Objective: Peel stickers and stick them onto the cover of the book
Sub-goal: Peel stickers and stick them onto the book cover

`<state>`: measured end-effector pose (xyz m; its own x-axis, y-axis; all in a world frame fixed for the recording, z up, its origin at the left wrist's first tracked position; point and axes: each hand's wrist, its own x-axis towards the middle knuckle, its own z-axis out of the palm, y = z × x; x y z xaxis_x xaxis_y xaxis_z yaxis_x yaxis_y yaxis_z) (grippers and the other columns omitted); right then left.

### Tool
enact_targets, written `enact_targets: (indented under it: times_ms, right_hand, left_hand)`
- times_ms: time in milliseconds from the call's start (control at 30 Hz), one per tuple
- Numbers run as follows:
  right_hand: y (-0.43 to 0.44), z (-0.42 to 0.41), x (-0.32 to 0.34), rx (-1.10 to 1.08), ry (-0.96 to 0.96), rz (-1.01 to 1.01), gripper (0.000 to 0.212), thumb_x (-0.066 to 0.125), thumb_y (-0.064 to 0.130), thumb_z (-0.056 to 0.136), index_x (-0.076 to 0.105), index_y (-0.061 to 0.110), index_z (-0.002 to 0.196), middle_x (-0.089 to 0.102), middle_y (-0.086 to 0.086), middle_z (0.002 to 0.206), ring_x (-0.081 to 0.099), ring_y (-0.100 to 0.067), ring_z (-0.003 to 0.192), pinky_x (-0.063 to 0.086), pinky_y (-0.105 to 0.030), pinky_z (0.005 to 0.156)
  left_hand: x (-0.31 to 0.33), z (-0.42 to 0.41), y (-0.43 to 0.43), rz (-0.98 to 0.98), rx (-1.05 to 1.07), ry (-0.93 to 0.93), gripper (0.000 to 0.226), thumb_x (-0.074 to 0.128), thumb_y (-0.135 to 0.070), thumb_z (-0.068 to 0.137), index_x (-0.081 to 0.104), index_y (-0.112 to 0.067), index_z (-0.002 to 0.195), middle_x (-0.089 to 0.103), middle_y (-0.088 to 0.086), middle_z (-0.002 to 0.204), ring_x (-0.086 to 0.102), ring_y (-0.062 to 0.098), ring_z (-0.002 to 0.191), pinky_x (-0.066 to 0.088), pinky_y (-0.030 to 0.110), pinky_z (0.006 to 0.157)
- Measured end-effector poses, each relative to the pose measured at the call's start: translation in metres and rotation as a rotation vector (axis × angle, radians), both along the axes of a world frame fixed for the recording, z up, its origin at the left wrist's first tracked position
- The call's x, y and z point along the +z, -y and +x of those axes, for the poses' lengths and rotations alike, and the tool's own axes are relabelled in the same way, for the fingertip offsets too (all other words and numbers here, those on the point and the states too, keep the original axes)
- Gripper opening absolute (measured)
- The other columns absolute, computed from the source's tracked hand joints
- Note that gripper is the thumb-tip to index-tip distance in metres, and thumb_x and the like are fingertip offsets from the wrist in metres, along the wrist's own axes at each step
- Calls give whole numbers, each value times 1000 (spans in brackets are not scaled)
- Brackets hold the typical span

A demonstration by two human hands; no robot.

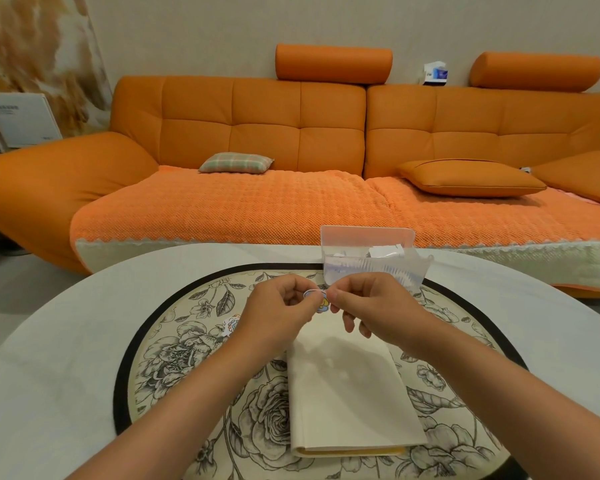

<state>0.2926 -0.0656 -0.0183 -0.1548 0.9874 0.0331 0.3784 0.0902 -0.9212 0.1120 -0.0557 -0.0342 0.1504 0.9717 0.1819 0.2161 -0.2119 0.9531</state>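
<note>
Sofa: an orange sofa (264, 133) fills the far side of the room behind the table, with cushions lying on its seat; it has no part in the work.

Table: a pale round table (49, 323) carries everything, and the person sits at its near edge so both forearms can reach in over it.

Mat: a round flower-printed mat (187, 358) with a dark rim lies in the middle of the table, under the book and the hands.

Book: the book (347, 393) lies shut and flat on the mat, cream cover up, its page edge at the near end. It sits right of centre, directly below the hands, so a peeled sticker probably only has to be lowered onto it. No sticker shows on the visible cover.

Box: a clear plastic box (368, 268) stands at the far rim of the mat, just beyond the hands, with white paper scraps inside, likely spent backings.

Left hand: the left hand (278, 313) is raised above the far end of the book, thumb and fingertips pinched on one edge of the sticker.

Right hand: the right hand (364, 306) meets it from the right and pinches the other edge, spare fingers loosely curled; this looks like picking the backing loose.

Sticker: the small coloured sticker (317, 297) is held between both hands, off the table.

Loose sticker: another sticker piece (231, 323) lies on the mat just left of the left hand, within reach for later.
</note>
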Motion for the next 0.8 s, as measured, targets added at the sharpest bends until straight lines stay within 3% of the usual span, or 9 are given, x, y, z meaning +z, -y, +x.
enact_targets:
  times_ms: [133, 267, 400, 600, 733, 800]
  right_hand:
    - [5, -3, 3, -6, 158, 129, 22, 63, 25, 97, 73, 15, 81, 63, 5, 55, 49, -3, 46, 39, -18, 50]
    - [7, -5, 1, -22, 197, 217, 19, 62, 21, 96, 73, 17, 81, 59, 13, 56, 52, -3, 53, 43, -20, 55]
    - [8, -7, -3, -58, 280, 319, 19, 62, 21, 94, 69, 24, 77, 54, 22, 58, 43, -3, 55, 35, -18, 54]
    - [10, -15, -7, -104, 340, 436, 23, 60, 15, 92, 65, 26, 72, 54, 26, 62, 43, -7, 56, 33, -19, 53]
    - [10, -17, -8, -113, 300, 394, 26, 59, 14, 93, 66, 26, 71, 51, 21, 56, 40, -7, 52, 30, -18, 51]
    - [10, -18, -7, -131, 221, 331, 29, 60, 16, 96, 66, 26, 69, 51, 17, 51, 40, -5, 49, 31, -16, 49]
  left_hand:
    - [1, 1, 3, 14, 14, -22, 15, 72, -17, 88, 72, -25, 76, 67, -8, 61, 58, 6, 59, 46, 19, 58]
    - [1, 3, 4, 29, 38, -29, 17, 73, -16, 87, 72, -26, 74, 67, -10, 60, 58, 6, 59, 47, 20, 59]
    - [2, 4, 6, 42, 71, -32, 17, 74, -17, 86, 72, -27, 73, 68, -11, 61, 59, 4, 59, 48, 18, 59]
    - [-2, 8, 9, 58, 117, -28, 14, 74, -19, 86, 73, -27, 74, 73, -8, 68, 64, 2, 63, 51, 20, 62]
    - [-1, 9, 11, 61, 133, -29, 14, 74, -20, 86, 73, -27, 75, 73, -10, 68, 64, 1, 63, 51, 17, 62]
    - [-1, 9, 11, 55, 144, -14, 12, 74, -20, 87, 73, -25, 76, 73, -7, 69, 67, 8, 66, 55, 24, 65]
